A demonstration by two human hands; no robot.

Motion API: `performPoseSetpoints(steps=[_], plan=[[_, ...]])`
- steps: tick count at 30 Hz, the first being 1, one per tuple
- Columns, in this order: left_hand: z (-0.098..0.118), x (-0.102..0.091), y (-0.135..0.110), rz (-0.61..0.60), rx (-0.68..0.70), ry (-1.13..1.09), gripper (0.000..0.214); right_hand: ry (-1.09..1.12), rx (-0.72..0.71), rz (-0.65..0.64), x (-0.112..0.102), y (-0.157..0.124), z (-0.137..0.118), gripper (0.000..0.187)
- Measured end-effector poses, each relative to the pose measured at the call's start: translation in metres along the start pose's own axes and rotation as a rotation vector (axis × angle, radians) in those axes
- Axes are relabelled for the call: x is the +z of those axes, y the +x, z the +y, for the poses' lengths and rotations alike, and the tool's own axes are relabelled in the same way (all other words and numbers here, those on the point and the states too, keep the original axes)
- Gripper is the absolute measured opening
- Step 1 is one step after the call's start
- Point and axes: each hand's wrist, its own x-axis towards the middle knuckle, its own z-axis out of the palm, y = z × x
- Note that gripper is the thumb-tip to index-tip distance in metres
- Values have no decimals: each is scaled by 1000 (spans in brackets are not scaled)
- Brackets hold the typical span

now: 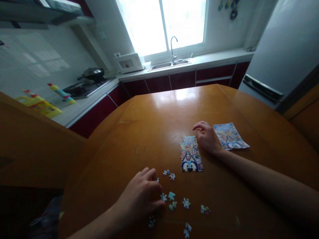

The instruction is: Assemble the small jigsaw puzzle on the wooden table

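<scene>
A partly joined jigsaw puzzle [191, 154], with a blue and white cartoon face at its near end, lies flat on the wooden table [149, 132]. Just past its upper right side rests my right hand [206, 136], fingers loosely bent and apart, holding nothing I can see. My left hand [142, 189] hovers at or touches the tabletop beside the loose puzzle pieces [171, 196], thumb apart from the bent fingers. One small puzzle piece [158, 179] shows at its fingertips, partly covered. Other loose pieces [186, 203] are scattered to its right and nearer me.
A printed picture sheet [229, 136] lies to the right of my right hand. Beyond the table stand a counter with a sink [169, 64], a white microwave [129, 63], a stove with a wok [92, 73], yellow bottles [41, 104] and a fridge [279, 49].
</scene>
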Motion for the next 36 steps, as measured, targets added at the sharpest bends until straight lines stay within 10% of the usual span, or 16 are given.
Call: performPoseSetpoints(steps=[20,27,36], plan=[[1,0,14,76,82,-198,10,6,-3,2,4,0,8,24],[-23,-34,94,326,287,-234,10,9,7,-4,5,0,9,24],[-47,-23,198,225,357,-425,13,11,29,-6,4,1,7,25]])
